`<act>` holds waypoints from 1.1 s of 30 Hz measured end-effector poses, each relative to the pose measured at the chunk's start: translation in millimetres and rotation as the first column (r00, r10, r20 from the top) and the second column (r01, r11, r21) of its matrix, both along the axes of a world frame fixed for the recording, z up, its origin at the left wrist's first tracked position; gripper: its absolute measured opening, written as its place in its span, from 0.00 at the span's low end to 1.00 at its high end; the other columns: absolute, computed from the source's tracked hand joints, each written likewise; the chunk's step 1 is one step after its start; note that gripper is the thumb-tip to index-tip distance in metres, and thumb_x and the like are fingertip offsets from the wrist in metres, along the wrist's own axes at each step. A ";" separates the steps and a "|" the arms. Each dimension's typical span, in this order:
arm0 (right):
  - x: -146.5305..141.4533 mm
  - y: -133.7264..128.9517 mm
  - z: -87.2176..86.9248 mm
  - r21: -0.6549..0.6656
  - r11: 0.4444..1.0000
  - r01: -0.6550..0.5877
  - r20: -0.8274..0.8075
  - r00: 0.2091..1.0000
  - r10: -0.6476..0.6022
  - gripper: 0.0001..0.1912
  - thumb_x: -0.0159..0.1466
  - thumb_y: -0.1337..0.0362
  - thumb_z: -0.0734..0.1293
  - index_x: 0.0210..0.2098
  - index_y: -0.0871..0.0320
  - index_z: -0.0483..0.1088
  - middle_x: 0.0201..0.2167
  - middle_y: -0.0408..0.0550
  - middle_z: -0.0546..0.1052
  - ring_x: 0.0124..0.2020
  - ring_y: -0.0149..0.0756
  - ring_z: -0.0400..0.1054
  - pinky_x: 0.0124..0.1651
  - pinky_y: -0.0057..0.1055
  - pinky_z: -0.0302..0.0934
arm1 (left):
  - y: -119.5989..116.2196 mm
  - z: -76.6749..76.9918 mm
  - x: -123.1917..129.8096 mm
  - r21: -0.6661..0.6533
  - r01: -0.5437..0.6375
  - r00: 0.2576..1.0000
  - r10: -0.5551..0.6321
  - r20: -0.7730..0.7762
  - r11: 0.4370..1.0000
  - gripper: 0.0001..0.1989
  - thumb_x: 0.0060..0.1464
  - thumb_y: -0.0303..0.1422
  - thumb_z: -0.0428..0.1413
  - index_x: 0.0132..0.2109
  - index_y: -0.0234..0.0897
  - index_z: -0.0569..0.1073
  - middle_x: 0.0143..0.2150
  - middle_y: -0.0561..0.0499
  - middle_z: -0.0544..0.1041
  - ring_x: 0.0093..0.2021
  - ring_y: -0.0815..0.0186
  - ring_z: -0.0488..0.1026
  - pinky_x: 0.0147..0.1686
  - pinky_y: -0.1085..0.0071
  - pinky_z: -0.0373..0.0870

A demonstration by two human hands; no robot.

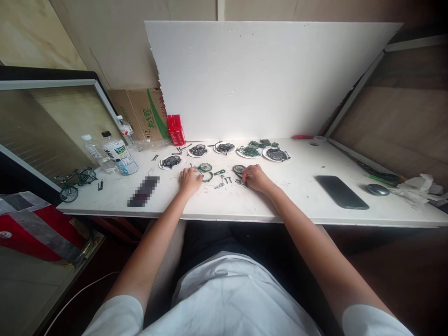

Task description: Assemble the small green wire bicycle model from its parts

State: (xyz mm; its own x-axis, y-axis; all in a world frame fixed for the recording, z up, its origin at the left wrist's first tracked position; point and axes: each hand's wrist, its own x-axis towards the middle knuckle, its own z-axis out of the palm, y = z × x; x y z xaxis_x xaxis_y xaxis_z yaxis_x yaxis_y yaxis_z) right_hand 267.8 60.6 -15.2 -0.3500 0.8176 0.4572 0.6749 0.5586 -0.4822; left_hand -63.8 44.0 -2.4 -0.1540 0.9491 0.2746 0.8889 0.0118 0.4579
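Observation:
On the white table [241, 205], my left hand [191, 181] rests with bent fingers at the left side of a green curved part [207, 178]. Whether it grips that part is hidden. A small spoked wheel [205, 167] lies just beyond. My right hand [255, 178] has its fingertips down on small dark parts beside another spoked wheel [239, 169]; what it holds is too small to name. Between the hands lie a green elongated piece [219, 172] and several tiny dark pieces [227, 180].
Plates of dark parts [276, 154] line the back. An assembled miniature bicycle [77, 181] and bottles [121, 157] stand at left, near a red box [176, 130]. A black phone [342, 192] and a mouse [378, 189] lie at right. A white board [266, 79] stands behind.

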 end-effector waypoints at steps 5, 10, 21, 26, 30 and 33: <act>-2.4 -5.1 6.9 -0.039 0.999 -0.016 -0.015 1.000 0.015 0.15 0.56 0.78 0.66 0.24 0.55 0.79 0.39 0.51 0.84 0.54 0.52 0.72 0.64 0.48 0.56 | -0.8 0.4 0.4 -0.003 -0.003 1.000 0.003 -0.008 1.000 0.15 0.66 0.39 0.56 0.57 0.42 0.73 0.65 0.38 0.72 0.69 0.45 0.65 0.67 0.49 0.65; -6.0 -13.4 14.1 -0.001 1.000 -0.026 -0.031 0.999 0.026 0.05 0.61 0.66 0.71 0.30 0.55 0.80 0.44 0.53 0.82 0.53 0.54 0.72 0.64 0.51 0.57 | -1.4 0.6 0.2 0.001 0.004 1.000 -0.004 -0.007 1.000 0.15 0.66 0.39 0.56 0.57 0.42 0.73 0.64 0.37 0.72 0.69 0.44 0.65 0.67 0.49 0.64; -4.1 -13.6 12.5 -0.064 0.996 -0.058 -0.030 0.998 0.056 0.13 0.58 0.52 0.79 0.28 0.55 0.81 0.49 0.58 0.78 0.58 0.60 0.67 0.63 0.55 0.62 | -1.3 0.5 0.2 0.001 0.003 1.000 -0.003 -0.015 1.000 0.15 0.66 0.39 0.56 0.57 0.41 0.73 0.64 0.37 0.72 0.69 0.45 0.65 0.67 0.50 0.64; -4.1 -11.8 9.5 -0.057 0.996 -0.063 -0.073 0.996 0.058 0.12 0.60 0.54 0.78 0.28 0.55 0.81 0.48 0.57 0.80 0.57 0.58 0.69 0.61 0.52 0.65 | -0.2 -1.1 -0.6 0.005 0.005 1.000 -0.005 -0.020 1.000 0.16 0.66 0.39 0.56 0.57 0.41 0.73 0.64 0.37 0.73 0.69 0.45 0.65 0.67 0.50 0.65; -4.0 -12.0 8.7 -0.041 0.997 -0.067 -0.082 0.995 0.063 0.12 0.59 0.52 0.79 0.28 0.54 0.81 0.47 0.56 0.81 0.57 0.58 0.71 0.61 0.51 0.67 | -0.5 0.0 -0.4 0.001 0.003 1.000 -0.003 -0.009 1.000 0.15 0.66 0.40 0.55 0.57 0.42 0.73 0.64 0.38 0.73 0.69 0.45 0.66 0.67 0.51 0.64; -3.5 -12.3 8.8 -0.048 0.995 -0.084 -0.084 0.993 0.079 0.12 0.57 0.52 0.80 0.29 0.53 0.82 0.47 0.55 0.81 0.57 0.59 0.71 0.61 0.52 0.67 | -0.5 0.8 0.0 0.002 0.000 1.000 0.000 0.015 1.000 0.15 0.68 0.41 0.53 0.56 0.42 0.74 0.64 0.38 0.73 0.69 0.45 0.66 0.67 0.50 0.64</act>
State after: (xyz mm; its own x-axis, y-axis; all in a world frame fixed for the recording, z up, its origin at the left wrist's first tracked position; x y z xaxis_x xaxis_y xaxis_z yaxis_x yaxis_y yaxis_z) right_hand 264.3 48.3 -6.3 -0.3794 0.8111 0.4452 0.5849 0.5831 -0.5639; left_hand -63.8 43.5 -1.6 -0.1581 0.9486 0.2741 0.8819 0.0108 0.4713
